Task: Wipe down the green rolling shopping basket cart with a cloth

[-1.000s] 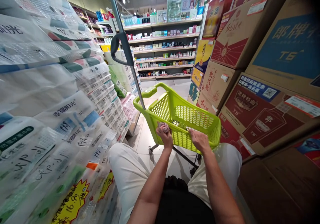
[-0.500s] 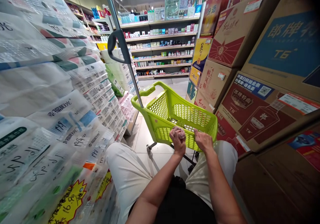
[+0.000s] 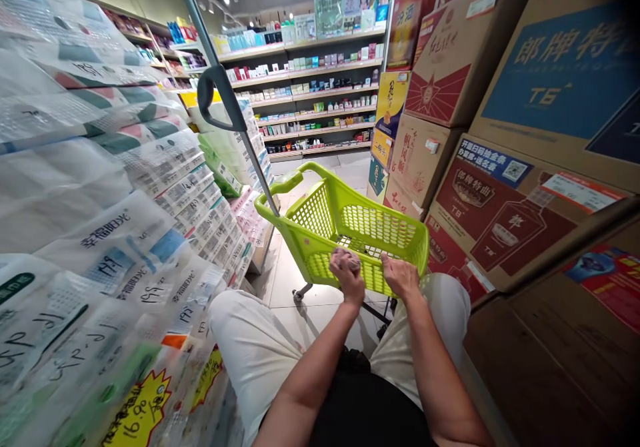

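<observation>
A lime-green plastic shopping cart [image 3: 315, 260] stands in front of my knees, its basket wall full of small holes. My left hand [image 3: 349, 279] is closed around a crumpled greyish-pink cloth [image 3: 347, 258], held against the near side of the basket by the rim. To the right of it, my right hand [image 3: 401, 277] grips the same near rim, thumb on top and fingers curled over the edge. Nothing shows inside the visible part of the basket. A grey pole [image 3: 257, 167] with a dark looped handle [image 3: 223, 97] rises from the cart's left end.
Plastic-wrapped tissue packs [image 3: 165, 220] are piled high on the left, close to my leg. Stacked liquor cartons [image 3: 500, 214] wall in the right side. Shelves of small boxed goods [image 3: 320, 94] cross the far end, beyond a tiled floor [image 3: 280, 267].
The view has shifted slightly, so the cart, cartons and shelves sit further left. My left hand has turned a little with the cloth; the right hand keeps its hold on the rim.
</observation>
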Demonstrator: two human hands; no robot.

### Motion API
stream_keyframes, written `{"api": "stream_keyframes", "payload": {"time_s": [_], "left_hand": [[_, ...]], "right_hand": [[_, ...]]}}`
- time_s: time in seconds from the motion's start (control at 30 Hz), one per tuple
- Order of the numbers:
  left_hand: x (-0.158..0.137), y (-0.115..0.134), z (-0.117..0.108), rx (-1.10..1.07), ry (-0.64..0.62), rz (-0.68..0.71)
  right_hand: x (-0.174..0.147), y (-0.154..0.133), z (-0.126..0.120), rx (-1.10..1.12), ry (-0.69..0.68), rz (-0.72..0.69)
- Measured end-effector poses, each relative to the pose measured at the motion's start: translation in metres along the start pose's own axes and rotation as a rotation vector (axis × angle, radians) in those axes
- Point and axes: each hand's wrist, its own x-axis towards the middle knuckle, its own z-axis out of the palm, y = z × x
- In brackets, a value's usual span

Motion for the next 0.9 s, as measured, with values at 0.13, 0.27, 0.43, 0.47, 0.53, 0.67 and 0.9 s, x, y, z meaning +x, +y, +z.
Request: {"api": "stream_keyframes", "payload": {"time_s": [0.13,0.27,0.43,0.47,0.53,0.67,0.9], "left_hand": [[-0.019,0.004,0.002,-0.059,-0.171,0.176],[0.045,0.007,-0.014,-0.068,0.194,-0.030],[0.077,0.005,-0.014,-0.025,0.313,-0.120],[0.065,0.004,-0.009,-0.015,0.264,-0.116],[0.033,0.001,0.002,-0.002,0.133,-0.081],[-0.005,0.000,0.013,-0.047,-0.101,0.039],[0.011,-0.002,0.005,-0.046,0.060,-0.137]], "right_hand": [[0.000,0.002,0.000,0.017,0.002,0.002],[-0.001,0.006,-0.002,0.077,0.006,0.007],[0.000,0.014,0.001,0.234,0.045,0.082],[0.000,0.015,0.001,0.281,0.058,0.089],[0.001,0.018,0.003,0.374,0.083,0.089],[0.003,0.026,0.007,0.461,0.126,0.078],[0.005,0.036,0.012,0.461,0.110,0.141]]}}
